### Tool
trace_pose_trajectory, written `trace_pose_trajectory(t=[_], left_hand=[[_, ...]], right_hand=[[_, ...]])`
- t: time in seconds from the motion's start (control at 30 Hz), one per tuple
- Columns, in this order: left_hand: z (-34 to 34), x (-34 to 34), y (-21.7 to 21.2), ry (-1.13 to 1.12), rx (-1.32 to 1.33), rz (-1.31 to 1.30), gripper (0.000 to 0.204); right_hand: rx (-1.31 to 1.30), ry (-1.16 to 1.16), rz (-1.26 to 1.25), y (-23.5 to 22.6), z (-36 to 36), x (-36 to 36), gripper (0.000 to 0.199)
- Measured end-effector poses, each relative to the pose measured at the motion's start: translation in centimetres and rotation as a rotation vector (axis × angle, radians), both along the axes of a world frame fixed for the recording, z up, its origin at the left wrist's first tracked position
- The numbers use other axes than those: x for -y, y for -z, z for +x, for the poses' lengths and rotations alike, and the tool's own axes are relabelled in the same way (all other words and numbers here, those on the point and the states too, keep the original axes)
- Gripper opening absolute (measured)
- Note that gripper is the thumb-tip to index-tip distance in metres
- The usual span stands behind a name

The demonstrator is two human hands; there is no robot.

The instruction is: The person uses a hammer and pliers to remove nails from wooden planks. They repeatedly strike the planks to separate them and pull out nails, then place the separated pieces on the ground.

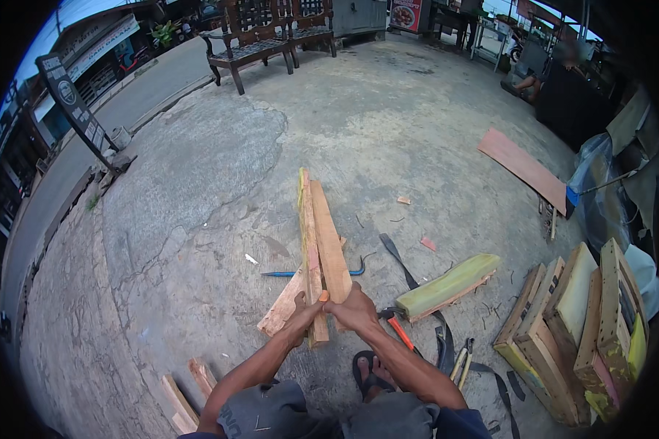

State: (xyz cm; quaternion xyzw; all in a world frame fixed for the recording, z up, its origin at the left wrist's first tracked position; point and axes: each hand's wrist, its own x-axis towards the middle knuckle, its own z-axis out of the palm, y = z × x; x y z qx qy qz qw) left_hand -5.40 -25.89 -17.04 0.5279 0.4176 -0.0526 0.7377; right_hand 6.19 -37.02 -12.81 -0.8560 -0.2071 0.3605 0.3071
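At centre frame, the left hand (305, 306) and right hand (354, 307) close tightly round the near ends of two wooden planks (321, 234), seemingly steadying them together above the concrete ground (198, 219).

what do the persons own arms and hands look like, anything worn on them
Both forearms are bare from the elbows down: no sleeves, gloves, watch or bands visible. The left hand and right hand are bare too, slim with lean forearms. Any rings are too small to tell.
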Motion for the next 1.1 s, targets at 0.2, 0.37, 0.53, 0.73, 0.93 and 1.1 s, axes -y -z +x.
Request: trace_pose_trajectory(t=[0.2,0.37,0.53,0.73,0.93,1.1], left_hand=[[-2.7,0.4,7.9,-0.03,0.314,-0.4,0.075],[-1.4,1.7,5.7,-0.201,0.272,-0.259,0.067],[-1.3,1.6,4.5,-0.257,0.243,-0.174,0.09],[-3.3,-0.9,2.8,-0.267,0.105,-0.005,0.068],[-4.0,-3.6,2.3,-0.278,0.096,-0.073,0.074],[-2.7,-3.1,3.1,-0.261,0.355,-0.55,0.064]], right_hand=[[0.179,-0.129,-0.112,0.2,-1.8,-0.7,0.102],[0.181,-0.177,-0.147,0.4,-0.5,-0.4,0.104],[0.149,-0.186,-0.117,0.8,0.1,0.0,0.099],[-0.446,0.09,0.238,2.6,2.3,6.2,0.085],[0.48,0.009,-0.578,13.2,-1.3,19.0,0.061],[0.251,0.037,-0.297,15.9,-0.1,21.5,0.033]])
